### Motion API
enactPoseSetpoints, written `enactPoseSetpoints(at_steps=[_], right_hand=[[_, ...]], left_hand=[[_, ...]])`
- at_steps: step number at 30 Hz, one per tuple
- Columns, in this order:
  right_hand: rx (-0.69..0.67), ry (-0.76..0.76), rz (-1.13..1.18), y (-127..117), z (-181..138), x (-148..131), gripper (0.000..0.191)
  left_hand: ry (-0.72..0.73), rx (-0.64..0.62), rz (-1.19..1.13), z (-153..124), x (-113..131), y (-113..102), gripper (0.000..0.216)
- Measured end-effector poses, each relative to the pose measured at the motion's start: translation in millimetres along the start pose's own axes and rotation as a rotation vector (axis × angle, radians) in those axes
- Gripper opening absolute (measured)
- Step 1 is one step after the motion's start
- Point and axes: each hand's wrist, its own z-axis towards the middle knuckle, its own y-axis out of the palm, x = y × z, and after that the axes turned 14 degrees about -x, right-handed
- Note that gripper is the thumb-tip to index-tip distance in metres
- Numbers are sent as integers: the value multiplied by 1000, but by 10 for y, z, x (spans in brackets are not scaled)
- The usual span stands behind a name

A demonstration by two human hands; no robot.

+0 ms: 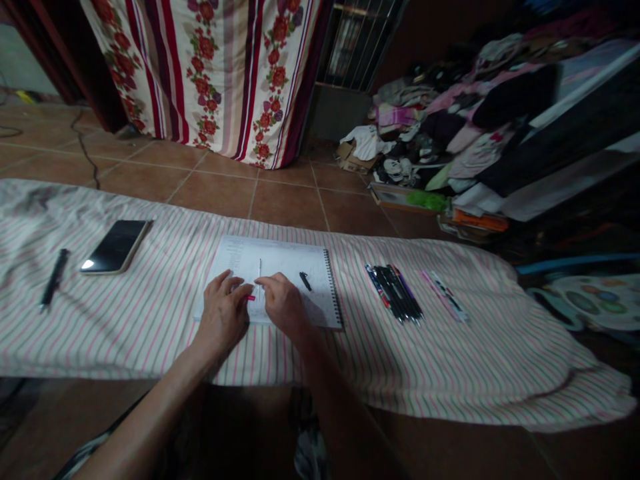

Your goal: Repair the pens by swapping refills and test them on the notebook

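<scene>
My left hand [225,308] rests on the spiral notebook [305,257] with its fingers bent. A small pink piece [251,298] shows at its thumb and index fingertips; its kind is too small to make out. My right hand [284,301] is curled close beside it, its fingertips closed on a thin pen refill [259,265] that points toward the page's far edge. The refill's lower end is partly hidden by the fingers. To the right of my right hand, a short black pen part [305,281] lies on the written page.
A row of several pens [397,293] lies right of the notebook, with pink and white pens [445,295] beyond. A phone [117,247] and a black pen [54,280] lie left on the striped cloth [165,313]. Piled clothes [450,127] stand at the back right.
</scene>
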Motion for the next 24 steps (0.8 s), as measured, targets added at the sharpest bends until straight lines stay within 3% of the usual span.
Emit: enactPoseSetpoints(at_steps=[24], right_hand=[[158,66,56,58,141,-2,17]], left_hand=[[-27,-19,-19,-46,-23,-87,27]])
